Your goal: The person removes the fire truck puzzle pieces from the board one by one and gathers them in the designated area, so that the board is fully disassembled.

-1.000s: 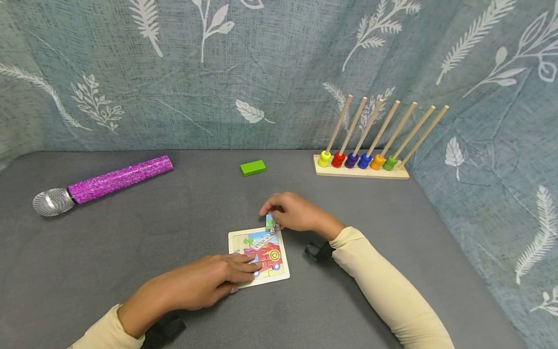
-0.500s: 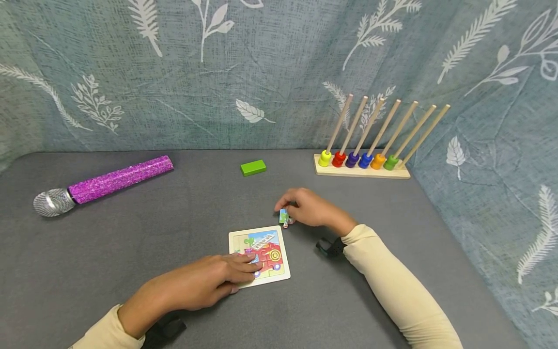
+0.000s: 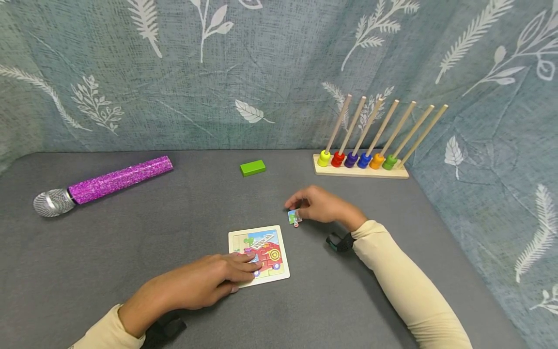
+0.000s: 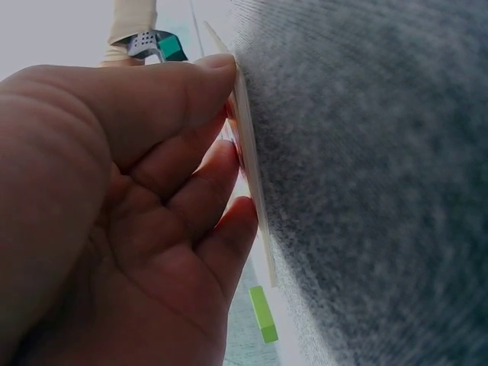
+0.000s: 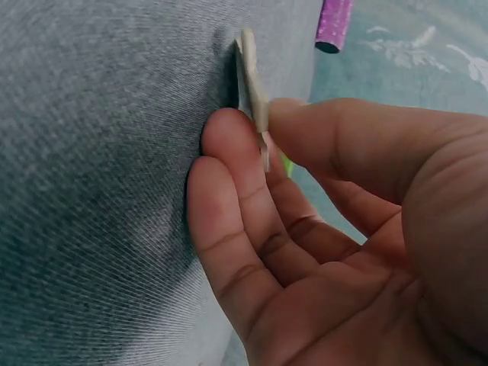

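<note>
A small wooden jigsaw puzzle [image 3: 279, 242] in a pale frame lies on the grey cloth, with a red vehicle and a white ladder in its picture. Part of its upper left shows bare wood. My left hand [image 3: 218, 276] rests on its lower left with fingers extended, covering that part. In the left wrist view the thumb [image 4: 217, 69] touches the board's edge. Up and to the right of the board, my right hand [image 3: 322, 206] pinches a loose blue-and-green puzzle piece [image 3: 293, 218]. The right wrist view shows this piece [image 5: 252, 80] edge-on between thumb and fingers, close to the cloth.
A green block [image 3: 253, 168] lies behind the puzzle. At the back left is a purple glittery microphone [image 3: 117, 179]. A wooden peg rack [image 3: 362, 172] with coloured beads stands at the back right, before a leaf-patterned curtain [image 3: 279, 72].
My right hand has moved right and slightly away from me, carrying the puzzle piece from the board's upper right corner to over the cloth. My left hand has stayed on the board.
</note>
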Tool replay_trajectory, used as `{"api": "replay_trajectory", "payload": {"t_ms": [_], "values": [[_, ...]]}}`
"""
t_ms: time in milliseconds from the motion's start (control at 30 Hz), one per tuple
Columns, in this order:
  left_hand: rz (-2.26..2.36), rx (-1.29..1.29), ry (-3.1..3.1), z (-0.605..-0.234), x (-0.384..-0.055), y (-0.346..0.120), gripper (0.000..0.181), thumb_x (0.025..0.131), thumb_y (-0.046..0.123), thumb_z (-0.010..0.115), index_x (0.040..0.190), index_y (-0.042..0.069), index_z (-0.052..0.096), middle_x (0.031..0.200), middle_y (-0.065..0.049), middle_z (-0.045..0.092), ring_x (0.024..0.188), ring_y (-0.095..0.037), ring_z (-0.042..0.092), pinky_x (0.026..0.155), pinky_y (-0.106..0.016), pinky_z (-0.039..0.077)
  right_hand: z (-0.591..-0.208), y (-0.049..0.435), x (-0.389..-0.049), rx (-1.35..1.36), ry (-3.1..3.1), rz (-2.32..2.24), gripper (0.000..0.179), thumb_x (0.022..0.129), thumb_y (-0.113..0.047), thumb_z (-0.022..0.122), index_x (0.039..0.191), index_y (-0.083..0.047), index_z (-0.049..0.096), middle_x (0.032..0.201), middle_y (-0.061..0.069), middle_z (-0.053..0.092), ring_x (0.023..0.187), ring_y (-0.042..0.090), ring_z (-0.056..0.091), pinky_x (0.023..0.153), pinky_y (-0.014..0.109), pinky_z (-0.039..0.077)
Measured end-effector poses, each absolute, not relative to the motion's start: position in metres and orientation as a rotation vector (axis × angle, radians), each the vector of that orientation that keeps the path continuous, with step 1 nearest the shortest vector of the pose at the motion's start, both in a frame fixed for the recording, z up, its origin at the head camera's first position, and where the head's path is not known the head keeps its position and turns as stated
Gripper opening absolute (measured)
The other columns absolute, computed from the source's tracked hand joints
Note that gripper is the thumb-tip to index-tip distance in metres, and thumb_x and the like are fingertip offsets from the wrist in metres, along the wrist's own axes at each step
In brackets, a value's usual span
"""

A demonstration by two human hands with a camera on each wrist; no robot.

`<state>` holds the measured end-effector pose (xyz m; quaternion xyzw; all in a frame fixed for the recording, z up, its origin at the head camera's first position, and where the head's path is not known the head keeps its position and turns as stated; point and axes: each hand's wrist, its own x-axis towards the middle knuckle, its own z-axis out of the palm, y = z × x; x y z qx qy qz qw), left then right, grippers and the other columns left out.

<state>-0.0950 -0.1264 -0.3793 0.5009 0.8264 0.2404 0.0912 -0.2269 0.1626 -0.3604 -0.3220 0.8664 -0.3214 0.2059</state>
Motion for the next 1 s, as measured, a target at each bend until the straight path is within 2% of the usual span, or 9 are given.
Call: {"api": "replay_trajectory", "payload": {"t_ms": [333, 867, 1000], "values": [[0.722, 1.501, 2.462, -0.380, -0.095, -0.126, 0.039, 0.087, -0.004, 0.062, 0.125, 0.006, 0.067, 0.136, -0.002, 0.057, 0.129, -0.025, 0.049, 0.100, -0.046, 0.044, -0.362, 0.168, -0.230, -0.923, 2.474, -0.854, 0.024, 0.088, 0.009, 0.060, 0.108, 0.003, 0.071, 0.104, 0.011, 0.069, 0.081, 0.013, 0.057, 0.070, 0.026, 0.048], [0.720, 1.498, 2.456, -0.381, -0.095, -0.126, 0.039, 0.087, -0.004, 0.062, 0.125, 0.006, 0.067, 0.136, -0.002, 0.057, 0.129, -0.025, 0.049, 0.100, -0.046, 0.044, -0.368, 0.173, -0.232, -0.933, 2.517, -0.842, 0.022, 0.090, 0.006, 0.061, 0.107, 0.001, 0.073, 0.105, 0.011, 0.067, 0.083, 0.014, 0.056, 0.069, 0.027, 0.047], [0.723, 1.496, 2.458, -0.381, -0.095, -0.126, 0.039, 0.087, -0.004, 0.063, 0.125, 0.006, 0.067, 0.136, -0.001, 0.057, 0.129, -0.025, 0.049, 0.100, -0.045, 0.044, -0.368, 0.174, -0.232, -0.960, 2.547, -0.829, 0.023, 0.089, 0.004, 0.062, 0.109, 0.001, 0.072, 0.105, 0.011, 0.067, 0.087, 0.016, 0.058, 0.073, 0.029, 0.049]]}}
